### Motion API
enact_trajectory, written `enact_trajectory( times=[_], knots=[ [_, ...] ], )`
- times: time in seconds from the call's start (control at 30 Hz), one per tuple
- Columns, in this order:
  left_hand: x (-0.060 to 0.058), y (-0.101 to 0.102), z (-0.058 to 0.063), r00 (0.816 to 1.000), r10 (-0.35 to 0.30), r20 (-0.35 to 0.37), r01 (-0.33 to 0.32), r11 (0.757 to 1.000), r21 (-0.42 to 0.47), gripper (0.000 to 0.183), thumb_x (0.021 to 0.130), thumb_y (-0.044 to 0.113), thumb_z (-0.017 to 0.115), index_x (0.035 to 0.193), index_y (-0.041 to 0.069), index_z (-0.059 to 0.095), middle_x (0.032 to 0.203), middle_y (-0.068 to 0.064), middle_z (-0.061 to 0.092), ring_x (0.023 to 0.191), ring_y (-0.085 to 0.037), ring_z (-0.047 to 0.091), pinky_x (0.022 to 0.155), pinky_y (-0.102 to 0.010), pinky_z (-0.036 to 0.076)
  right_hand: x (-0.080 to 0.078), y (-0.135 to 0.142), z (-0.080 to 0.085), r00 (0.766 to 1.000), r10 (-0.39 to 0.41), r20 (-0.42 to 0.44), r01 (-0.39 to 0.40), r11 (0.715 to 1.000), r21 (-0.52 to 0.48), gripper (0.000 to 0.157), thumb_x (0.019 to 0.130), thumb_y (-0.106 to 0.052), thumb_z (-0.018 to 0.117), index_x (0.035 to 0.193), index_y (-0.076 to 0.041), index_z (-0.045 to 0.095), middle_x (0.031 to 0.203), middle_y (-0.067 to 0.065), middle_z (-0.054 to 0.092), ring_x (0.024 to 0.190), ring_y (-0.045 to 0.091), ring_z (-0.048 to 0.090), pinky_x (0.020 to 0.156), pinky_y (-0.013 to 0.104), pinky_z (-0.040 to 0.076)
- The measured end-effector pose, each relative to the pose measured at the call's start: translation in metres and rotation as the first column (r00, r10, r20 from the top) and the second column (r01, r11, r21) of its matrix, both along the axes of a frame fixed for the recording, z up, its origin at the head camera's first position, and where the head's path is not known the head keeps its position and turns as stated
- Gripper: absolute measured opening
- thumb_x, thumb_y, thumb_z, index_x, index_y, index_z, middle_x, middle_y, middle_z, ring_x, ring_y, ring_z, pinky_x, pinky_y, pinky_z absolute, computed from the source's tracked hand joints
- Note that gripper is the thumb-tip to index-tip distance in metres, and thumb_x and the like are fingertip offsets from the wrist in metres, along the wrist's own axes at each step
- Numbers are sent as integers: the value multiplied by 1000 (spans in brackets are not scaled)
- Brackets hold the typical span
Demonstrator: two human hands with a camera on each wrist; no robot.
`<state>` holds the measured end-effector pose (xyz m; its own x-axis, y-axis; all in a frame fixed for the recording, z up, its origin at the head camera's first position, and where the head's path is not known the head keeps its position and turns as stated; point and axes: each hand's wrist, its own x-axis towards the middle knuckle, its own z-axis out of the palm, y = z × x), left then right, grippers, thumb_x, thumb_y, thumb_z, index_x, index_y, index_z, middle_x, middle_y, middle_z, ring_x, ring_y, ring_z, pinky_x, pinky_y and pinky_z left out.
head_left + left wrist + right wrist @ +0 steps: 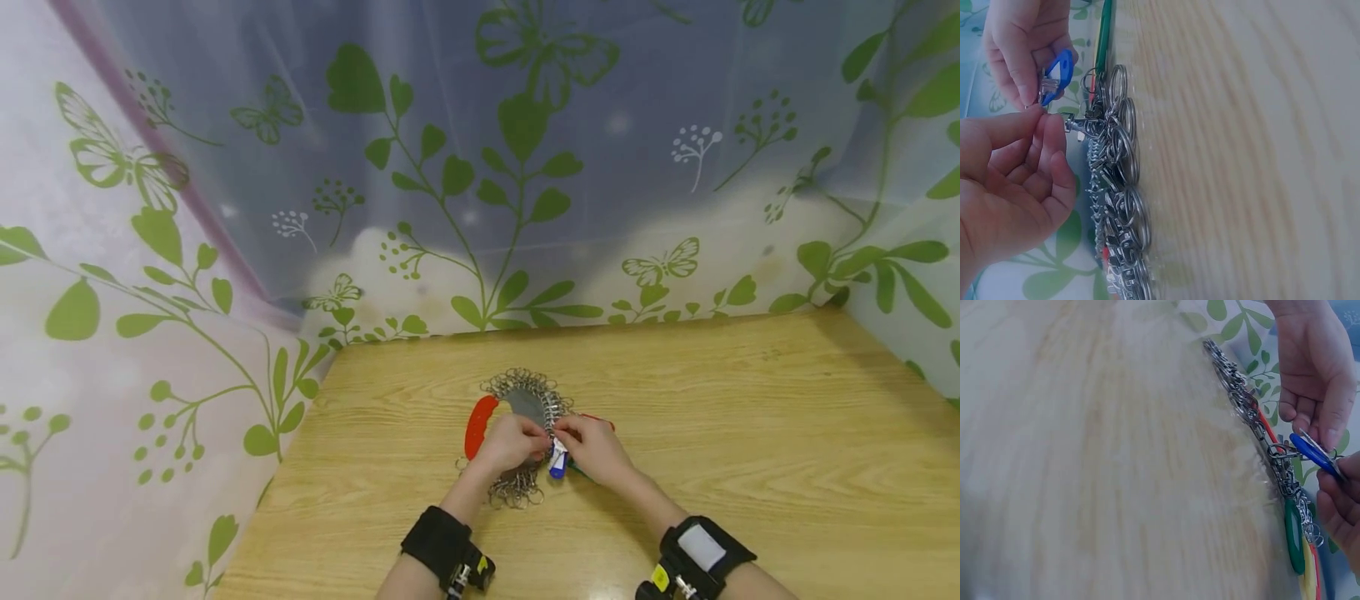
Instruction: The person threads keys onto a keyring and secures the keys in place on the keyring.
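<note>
In the head view my left hand (pixel 513 442) and my right hand (pixel 596 450) meet over a bunch of metal key rings (pixel 517 492) fanned around a grey flat piece (pixel 527 404). My right hand pinches a blue key tag (pixel 557 469) with a white label. Beside it, in the left wrist view, the thumb and fingertip of my left hand (pixel 1016 181) pinch together at the tag's ring end, close to a small metal clasp (pixel 1075 123). What lies between those fingertips is mostly hidden. The clasp leads down to the rings.
A curved red piece (pixel 480 427) lies on the left of the rings. Beneath my right hand are a green tag (pixel 1294 537) and a yellow one (pixel 1307 572). All lie on a wooden table (pixel 750 417), with a leaf-patterned curtain (pixel 450 167) behind.
</note>
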<state>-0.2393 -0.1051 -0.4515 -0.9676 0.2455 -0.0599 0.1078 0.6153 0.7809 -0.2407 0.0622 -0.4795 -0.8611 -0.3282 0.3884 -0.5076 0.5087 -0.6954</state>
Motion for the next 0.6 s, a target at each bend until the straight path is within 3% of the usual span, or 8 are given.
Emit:
enact_trajectory(
  times=[0.17, 0.47, 0.6],
  knots=[
    [-2, 1, -1, 1000, -6, -14, 6, 1000, -2, 12, 87, 12, 65, 84, 4, 73, 68, -4, 65, 65, -19, 61, 56, -25, 45, 0, -1, 0, 998, 17, -64, -16, 999, 28, 7, 87, -4, 63, 87, -7, 68, 82, 1, 66, 72, 14, 61, 63, 28, 48],
    [0, 1, -2, 997, -79, 5, 79, 997, -23, 11, 87, 12, 65, 83, 5, 73, 70, -2, 64, 65, -20, 59, 55, -25, 42, 3, 0, -1, 999, -30, -17, 30, 1000, 3, 7, 87, -4, 64, 86, -9, 69, 79, -2, 65, 69, 11, 59, 62, 27, 46],
    [-1, 2, 1, 998, -60, -8, 60, 998, -31, 13, 88, 13, 64, 85, 5, 74, 71, -3, 64, 65, -19, 59, 55, -25, 42, 2, 1, 1, 999, -32, -31, 32, 999, -12, 7, 87, -4, 64, 86, -9, 69, 79, -2, 65, 68, 11, 58, 62, 27, 46]
  ],
)
